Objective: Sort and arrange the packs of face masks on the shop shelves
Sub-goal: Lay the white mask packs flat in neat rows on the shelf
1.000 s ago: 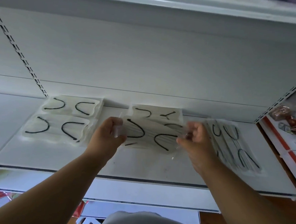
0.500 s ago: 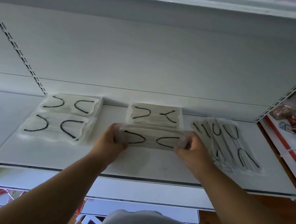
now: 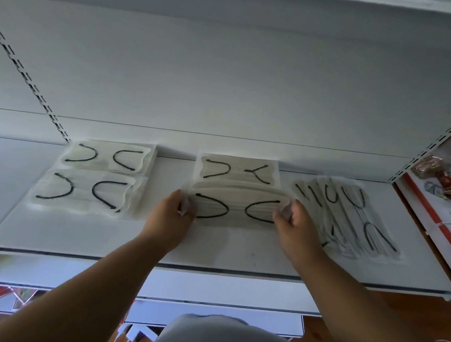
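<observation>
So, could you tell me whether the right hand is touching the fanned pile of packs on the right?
Cannot tell. In the head view the right hand overlaps the fanned pile, hiding any gap or contact.

A white back panel [image 3: 225,77] rises behind the display, with slotted metal uprights [image 3: 30,77] running diagonally at its left and right [image 3: 434,142] edges. On a neighbouring unit to the far right, a red-edged ledge [image 3: 429,212] carries colourful wrapped goods [image 3: 448,181], too blurred to identify. Low on the left hangs a string of red triangular bunting [image 3: 2,294]. Brown wooden flooring [image 3: 396,311] shows at lower right.
</observation>
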Demonstrator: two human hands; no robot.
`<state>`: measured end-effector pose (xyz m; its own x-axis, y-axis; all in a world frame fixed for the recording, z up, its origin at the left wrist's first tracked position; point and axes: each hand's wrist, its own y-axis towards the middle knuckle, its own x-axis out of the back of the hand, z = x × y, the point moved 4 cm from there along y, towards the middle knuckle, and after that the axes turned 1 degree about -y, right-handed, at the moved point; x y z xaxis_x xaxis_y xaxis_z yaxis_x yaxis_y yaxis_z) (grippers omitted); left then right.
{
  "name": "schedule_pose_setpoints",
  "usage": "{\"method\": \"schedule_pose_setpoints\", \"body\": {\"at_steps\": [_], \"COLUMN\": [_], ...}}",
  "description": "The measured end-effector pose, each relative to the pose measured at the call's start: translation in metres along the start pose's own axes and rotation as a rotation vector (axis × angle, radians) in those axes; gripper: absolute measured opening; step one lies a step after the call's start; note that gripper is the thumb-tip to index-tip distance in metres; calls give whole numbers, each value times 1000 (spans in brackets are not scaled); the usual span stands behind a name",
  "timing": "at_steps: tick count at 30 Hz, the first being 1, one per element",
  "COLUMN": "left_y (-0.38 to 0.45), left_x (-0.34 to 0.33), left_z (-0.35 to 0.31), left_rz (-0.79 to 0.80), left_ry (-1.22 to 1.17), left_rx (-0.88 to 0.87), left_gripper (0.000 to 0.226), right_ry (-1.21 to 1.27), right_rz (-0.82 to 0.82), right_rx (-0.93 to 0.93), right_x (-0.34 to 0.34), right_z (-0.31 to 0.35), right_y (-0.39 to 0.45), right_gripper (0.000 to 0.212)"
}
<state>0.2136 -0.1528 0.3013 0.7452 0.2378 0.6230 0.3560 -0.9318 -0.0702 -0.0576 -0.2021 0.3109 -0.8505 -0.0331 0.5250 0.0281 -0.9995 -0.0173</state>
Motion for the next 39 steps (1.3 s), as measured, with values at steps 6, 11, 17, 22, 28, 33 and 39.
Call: {"method": "schedule_pose_setpoints", "body": {"at_steps": [6,11,17,22,28,33,39], "left_y": [4,16,24,9,15,3,-17], "left_x": [4,13,14,0,-2,1,-11], "left_z": [-5,-27,-30,-9,-12,-22,-64], "left_rz": [90,5,40,157,179,61,31], "left_ry": [-1,-86,94,257,285,437,371], "left_rx": [46,19,-41,-35,-64,-168,-368], "left_gripper": [26,56,19,18,11,16,20], "right_ry": [-73,-54,-182,-341,-439,-576,-498], "right_rz": [22,-82,-17,93,111,63,19], "right_rx": [-57,-66,-87,-4,86,131,217], "right_x": [7,16,15,4,4,6,11], "right_z": [-9,0,7,-10,2,7,20], "right_y": [9,28,41,12,18,13,8], "right_gripper": [29,18,27,25,24,23,12]}}
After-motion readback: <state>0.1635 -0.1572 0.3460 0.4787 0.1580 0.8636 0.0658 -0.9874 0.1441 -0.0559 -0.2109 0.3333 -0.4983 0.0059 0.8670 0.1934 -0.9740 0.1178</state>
